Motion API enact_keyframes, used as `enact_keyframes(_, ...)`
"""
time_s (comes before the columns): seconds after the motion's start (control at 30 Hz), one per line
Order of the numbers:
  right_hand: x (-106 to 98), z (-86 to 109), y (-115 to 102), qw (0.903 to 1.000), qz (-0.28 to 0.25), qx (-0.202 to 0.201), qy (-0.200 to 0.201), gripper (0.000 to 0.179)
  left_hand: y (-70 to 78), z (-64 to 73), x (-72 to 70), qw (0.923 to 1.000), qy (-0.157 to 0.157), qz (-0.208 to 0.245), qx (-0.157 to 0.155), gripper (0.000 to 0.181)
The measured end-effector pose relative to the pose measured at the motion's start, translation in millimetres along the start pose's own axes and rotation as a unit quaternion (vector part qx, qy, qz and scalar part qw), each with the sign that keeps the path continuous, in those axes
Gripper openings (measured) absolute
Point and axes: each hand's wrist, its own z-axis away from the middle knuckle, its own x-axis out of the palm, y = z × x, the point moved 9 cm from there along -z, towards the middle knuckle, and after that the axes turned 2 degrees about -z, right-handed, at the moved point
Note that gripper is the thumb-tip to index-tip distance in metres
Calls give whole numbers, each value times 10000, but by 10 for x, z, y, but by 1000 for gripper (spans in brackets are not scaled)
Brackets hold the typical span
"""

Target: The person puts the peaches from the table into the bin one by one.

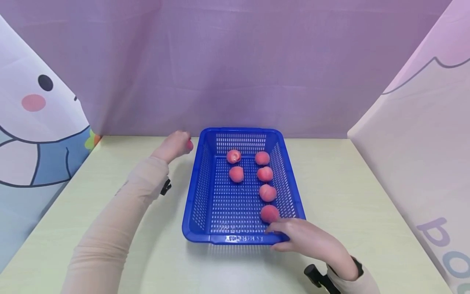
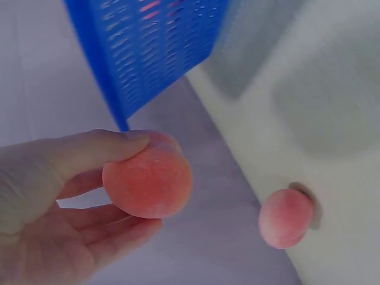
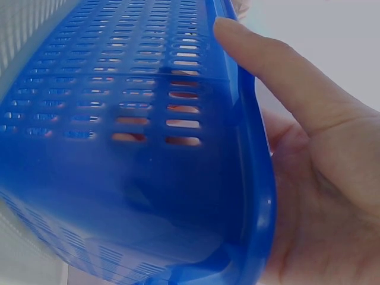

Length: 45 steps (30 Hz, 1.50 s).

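A blue plastic basket (image 1: 196,183) with slotted walls holds several pink peaches (image 1: 267,192), a column along its right side and two further left. My left hand (image 1: 174,146) is beside the basket's far left corner. Between thumb and fingers it pinches a peach (image 2: 148,181), held just outside the basket wall in the left wrist view. Another peach (image 2: 286,218) rests on the table below, apart from that hand. My right hand (image 1: 301,239) grips the basket's near right rim, its thumb (image 3: 267,65) on the outside and its fingers over the inside, partly hidden in the right wrist view.
The pale table (image 1: 330,183) runs back to a purple cloth backdrop (image 1: 235,73). Printed cloth panels (image 1: 415,155) stand at both sides. A black wrist mount (image 1: 319,277) sits at each sleeve.
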Motion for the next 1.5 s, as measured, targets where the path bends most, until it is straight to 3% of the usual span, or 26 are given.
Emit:
enact_keyframes(0.2, -1, 1, -3, 10000, -36, 37, -16, 29, 16, 44, -120, 9996, -89, 199, -171, 7)
enact_keyframes(0.5, -8, -2, -10, 9999, -87, 97, -66, 29, -1, 98, -225, 9940, -433, 731, -683, 14)
enact_keyframes(0.77, -5, 0, -7, 9997, -140, 174, -117, 31, 78, 112, -274, 9903, -571, 969, -813, 15)
enact_keyframes(1.07, -17, -3, -17, 9998, -103, 124, -75, 30, 281, 82, -424, 9974, -306, 531, -380, 11)
enact_keyframes(1.5, -17, -2, -14, 9999, -56, 106, -58, 28, 635, 41, -488, 9996, -259, 10, 119, 13)
